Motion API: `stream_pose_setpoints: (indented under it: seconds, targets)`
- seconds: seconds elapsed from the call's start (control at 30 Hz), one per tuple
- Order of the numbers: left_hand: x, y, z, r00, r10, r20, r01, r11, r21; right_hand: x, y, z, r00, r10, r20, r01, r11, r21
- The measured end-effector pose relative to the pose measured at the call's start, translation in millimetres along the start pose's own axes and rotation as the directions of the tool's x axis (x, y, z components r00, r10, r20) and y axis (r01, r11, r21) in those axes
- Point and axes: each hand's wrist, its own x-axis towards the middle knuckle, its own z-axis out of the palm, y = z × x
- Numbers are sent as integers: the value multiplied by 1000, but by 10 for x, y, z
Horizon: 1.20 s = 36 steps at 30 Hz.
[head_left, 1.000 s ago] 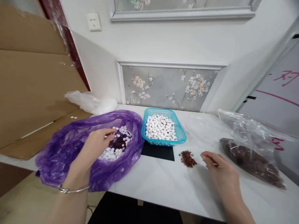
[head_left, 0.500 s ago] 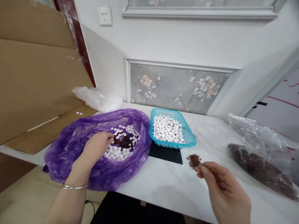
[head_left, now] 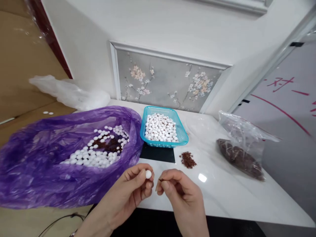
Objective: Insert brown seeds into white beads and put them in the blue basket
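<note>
Between thumb and fingers, my left hand (head_left: 130, 187) pinches a small white ball (head_left: 148, 174) over the table's front edge. Close beside it, my right hand (head_left: 180, 194) is closed in a pinch on a tiny dark brown piece (head_left: 161, 180), mostly hidden by the fingertips. A small heap of reddish-brown bits (head_left: 188, 160) lies on the table beyond the right hand. To the left spreads an open purple plastic bag (head_left: 61, 184) holding many loose white balls (head_left: 96, 159) and some brown bits. A blue basket (head_left: 183, 136) full of white balls stands behind the hands.
A clear bag of brown material (head_left: 242, 161) sits at the right on the white table (head_left: 222, 194). Under the basket's front lies a black sheet (head_left: 158, 154). A white plastic bag (head_left: 81, 95) and cardboard (head_left: 14, 72) are at the left, before the wall.
My left hand has left the purple bag with a white ball and come to the middle. My right hand has moved left from the brown heap to meet it. The view has shifted right.
</note>
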Motion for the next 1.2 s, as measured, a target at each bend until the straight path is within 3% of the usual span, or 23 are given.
stream_pose_setpoints:
  seconds: [0.17, 0.6, 0.8, 1.2]
  targets:
    - [93, -89, 7, 999, -42, 16, 43, 998, -50, -4, 33, -36, 1000, 0, -22, 0, 999, -40]
    - [197, -134, -134, 998, 13, -56, -13, 1000, 11, 52, 143, -2, 998, 1, -60, -8, 995, -104]
    - [220, -159, -124, 999, 33, -20, -33, 999, 18, 83, 136, 21, 996, -87, -9, 86, 988, -126]
    - [237, -203, -142, 994, 98, -58, -89, 986, 138, 25, 179, 34, 984, -179, -21, 158, 911, -381]
